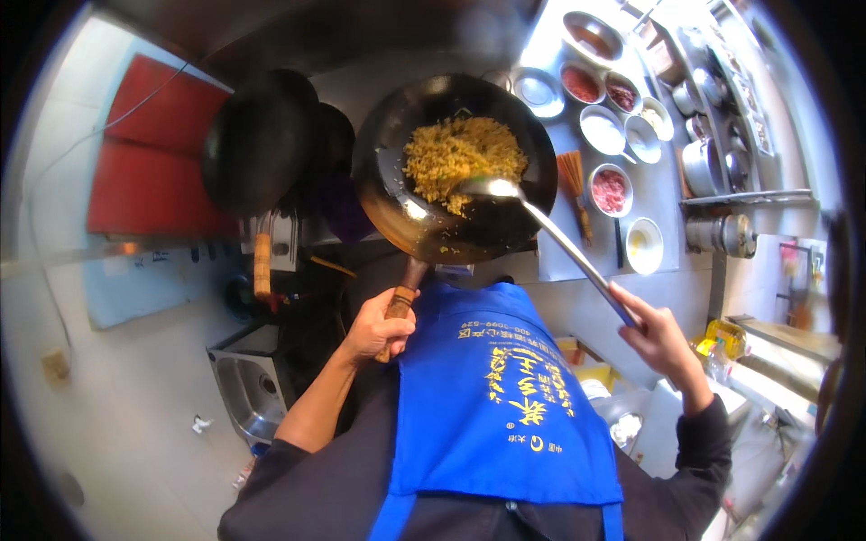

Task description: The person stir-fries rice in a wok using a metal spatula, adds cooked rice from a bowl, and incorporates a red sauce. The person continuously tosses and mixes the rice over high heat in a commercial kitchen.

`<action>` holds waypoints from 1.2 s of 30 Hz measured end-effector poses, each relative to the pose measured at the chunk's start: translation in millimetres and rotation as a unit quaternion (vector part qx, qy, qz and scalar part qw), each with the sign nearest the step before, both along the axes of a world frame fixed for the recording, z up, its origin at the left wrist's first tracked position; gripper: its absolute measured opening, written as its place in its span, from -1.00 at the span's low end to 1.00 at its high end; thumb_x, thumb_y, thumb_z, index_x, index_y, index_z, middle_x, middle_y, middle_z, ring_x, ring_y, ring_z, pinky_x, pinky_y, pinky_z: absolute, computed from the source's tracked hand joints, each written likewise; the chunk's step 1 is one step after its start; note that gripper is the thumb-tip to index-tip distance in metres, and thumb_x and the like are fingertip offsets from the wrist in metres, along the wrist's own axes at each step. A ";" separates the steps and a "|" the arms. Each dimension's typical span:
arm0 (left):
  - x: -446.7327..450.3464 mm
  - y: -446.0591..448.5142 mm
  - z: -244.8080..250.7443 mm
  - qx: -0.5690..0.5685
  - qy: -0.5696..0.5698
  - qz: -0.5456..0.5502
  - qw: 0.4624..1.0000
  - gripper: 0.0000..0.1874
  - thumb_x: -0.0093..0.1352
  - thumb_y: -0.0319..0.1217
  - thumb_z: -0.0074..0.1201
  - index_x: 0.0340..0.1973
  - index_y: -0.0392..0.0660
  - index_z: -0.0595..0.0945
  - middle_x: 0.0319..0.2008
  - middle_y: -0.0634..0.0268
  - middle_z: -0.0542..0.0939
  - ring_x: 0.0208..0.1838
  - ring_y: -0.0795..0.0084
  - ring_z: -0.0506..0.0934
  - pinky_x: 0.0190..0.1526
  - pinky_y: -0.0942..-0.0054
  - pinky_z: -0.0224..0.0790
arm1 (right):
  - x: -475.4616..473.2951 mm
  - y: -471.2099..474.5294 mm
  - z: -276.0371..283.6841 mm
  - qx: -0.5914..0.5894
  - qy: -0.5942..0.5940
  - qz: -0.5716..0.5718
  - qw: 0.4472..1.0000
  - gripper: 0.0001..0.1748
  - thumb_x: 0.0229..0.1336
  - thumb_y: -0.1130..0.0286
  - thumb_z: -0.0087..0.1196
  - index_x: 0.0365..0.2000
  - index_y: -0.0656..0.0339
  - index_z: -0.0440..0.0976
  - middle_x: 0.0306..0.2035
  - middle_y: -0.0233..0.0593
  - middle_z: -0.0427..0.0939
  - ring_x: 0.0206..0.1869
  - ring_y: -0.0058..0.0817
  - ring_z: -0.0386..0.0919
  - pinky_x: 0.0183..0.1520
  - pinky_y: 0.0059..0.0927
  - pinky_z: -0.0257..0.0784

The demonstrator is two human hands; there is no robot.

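Note:
A dark wok (pixel 385 149) is in front of me, its inside facing up. My left hand (pixel 382 328) grips its wooden handle (pixel 401 303) near the end. Fried rice (pixel 467 159) with green bits lies heaped in the far half of the wok, and loose grains stick to the near wall. In my right hand (pixel 653 335) is the long metal shaft of a wok ladle (pixel 568 247). The ladle's bowl (pixel 492 187) touches the near right side of the rice, and its edge is blurred.
On the steel counter (pixel 561 260) at right stand a bowl of raw meat (pixel 610 191), a white bowl with yellow residue (pixel 644 245), several seasoning bowls and a bamboo wok brush (pixel 572 182). Another wok (pixel 254 149) stands at left, above a steel sink (pixel 252 382).

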State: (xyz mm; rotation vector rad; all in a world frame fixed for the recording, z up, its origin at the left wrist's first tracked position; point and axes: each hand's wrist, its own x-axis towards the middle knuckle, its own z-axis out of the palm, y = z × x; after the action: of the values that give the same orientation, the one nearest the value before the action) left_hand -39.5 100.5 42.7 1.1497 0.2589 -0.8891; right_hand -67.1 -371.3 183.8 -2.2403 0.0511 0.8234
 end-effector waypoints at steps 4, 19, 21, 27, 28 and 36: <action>56.5 -32.4 -11.0 -0.045 -0.042 0.026 0.998 -0.49 0.41 -0.54 0.18 0.25 -0.29 0.41 -0.42 0.28 0.54 -0.62 0.55 0.48 -0.56 0.49 0.39 | 16.9 6.7 -26.2 0.012 -0.094 0.048 0.994 -0.11 0.20 0.69 0.17 0.53 -0.02 0.33 0.23 0.09 0.66 -0.10 -0.21 0.79 0.07 -0.30 0.59; 89.0 -62.2 -11.3 -0.043 -0.076 0.023 0.996 -0.50 0.41 -0.55 0.15 0.25 -0.25 0.40 -0.46 0.30 0.51 -0.65 0.56 0.45 -0.61 0.48 0.34 | 22.6 25.1 -16.5 -0.059 -0.194 0.032 0.979 -0.12 0.18 0.70 0.15 0.52 -0.03 0.34 0.14 0.28 0.64 0.11 0.21 0.68 0.15 -0.09 0.59; 38.1 -47.6 -12.3 -0.033 -0.092 -0.012 0.995 -0.44 0.37 -0.54 0.18 0.27 -0.27 0.40 -0.47 0.27 0.53 -0.66 0.54 0.47 -0.61 0.49 0.36 | 27.9 28.4 -38.6 -0.055 -0.221 0.005 0.974 -0.12 0.19 0.69 0.15 0.51 -0.04 0.34 0.12 0.29 0.64 0.09 0.25 0.66 0.14 -0.09 0.60; 48.8 -30.8 3.4 -0.030 -0.024 -0.029 0.999 -0.45 0.37 -0.56 0.19 0.26 -0.29 0.40 -0.44 0.29 0.53 -0.64 0.58 0.48 -0.61 0.51 0.36 | -9.4 6.8 9.4 -0.102 -0.114 0.022 0.988 -0.10 0.16 0.69 0.19 0.51 -0.07 0.36 0.02 0.24 0.71 -0.15 0.00 0.77 -0.03 -0.11 0.65; 70.1 -42.1 -6.0 -0.056 -0.026 -0.008 0.998 -0.47 0.38 -0.56 0.17 0.26 -0.29 0.40 -0.44 0.30 0.52 -0.62 0.58 0.48 -0.60 0.50 0.37 | -2.6 8.0 8.2 -0.117 -0.131 0.041 0.984 -0.11 0.16 0.65 0.18 0.51 -0.07 0.36 -0.01 0.28 0.69 -0.10 0.14 0.73 0.01 -0.08 0.63; 6.8 -42.8 -31.2 -0.019 -0.070 -0.015 0.997 -0.43 0.37 -0.56 0.18 0.29 -0.30 0.39 -0.43 0.25 0.56 -0.62 0.54 0.50 -0.59 0.49 0.36 | -2.9 2.5 -8.0 -0.028 -0.184 -0.050 0.981 -0.17 0.28 0.65 0.07 0.55 0.10 0.27 -0.50 -0.06 0.60 -0.52 -0.34 0.63 -0.40 -0.28 0.54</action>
State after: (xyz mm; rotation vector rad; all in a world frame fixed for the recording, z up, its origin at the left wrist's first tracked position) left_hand -32.7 57.7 11.5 1.1770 0.1101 -0.8325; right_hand -70.0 -368.8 175.7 -2.3864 0.0121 0.3482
